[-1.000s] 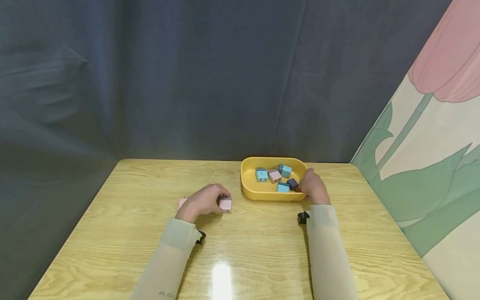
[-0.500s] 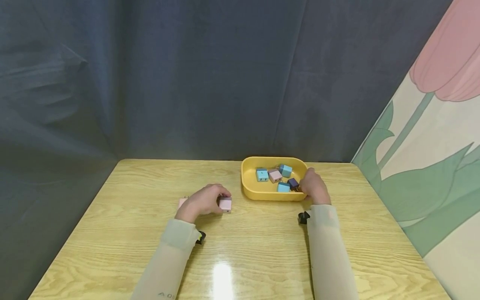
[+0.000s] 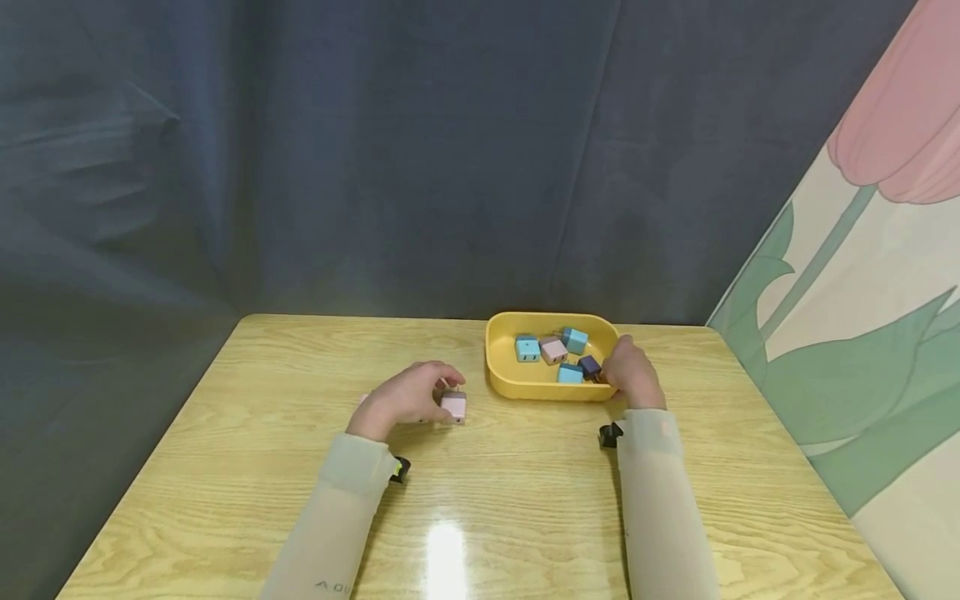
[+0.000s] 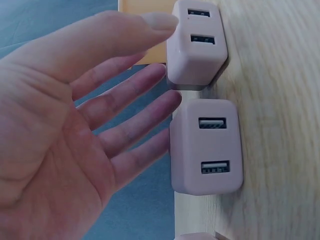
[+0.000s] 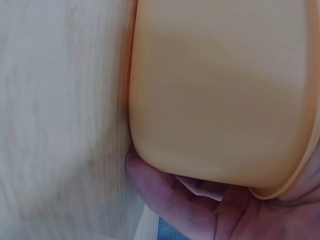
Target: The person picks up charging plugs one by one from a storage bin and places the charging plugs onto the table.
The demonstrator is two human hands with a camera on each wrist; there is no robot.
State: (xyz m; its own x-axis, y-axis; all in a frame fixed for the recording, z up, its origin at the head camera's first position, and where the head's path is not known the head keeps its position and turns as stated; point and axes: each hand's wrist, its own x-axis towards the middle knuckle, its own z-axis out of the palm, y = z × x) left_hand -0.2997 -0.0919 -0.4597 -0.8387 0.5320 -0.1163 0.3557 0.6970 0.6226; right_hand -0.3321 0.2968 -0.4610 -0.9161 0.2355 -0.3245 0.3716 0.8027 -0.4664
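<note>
My left hand is beside a pink USB charger plug that stands on the wooden table. Its fingers are spread and loosely extended; in the left wrist view the thumb tip overlaps the near side of that plug. A second pink plug stands just beside it in a row, and the edge of another pink thing shows at the bottom. In the head view the hand mostly hides these. My right hand grips the right end of a yellow plastic box, fingers curled against its outer wall.
Inside the box lie several plugs: blue ones, a pink one and a dark purple one. A dark curtain hangs behind the table. A wall with a painted tulip borders the right side.
My left fingers have loosened from the pink plug and lifted slightly, showing more of it and its prong. My right hand keeps its grip on the box.
</note>
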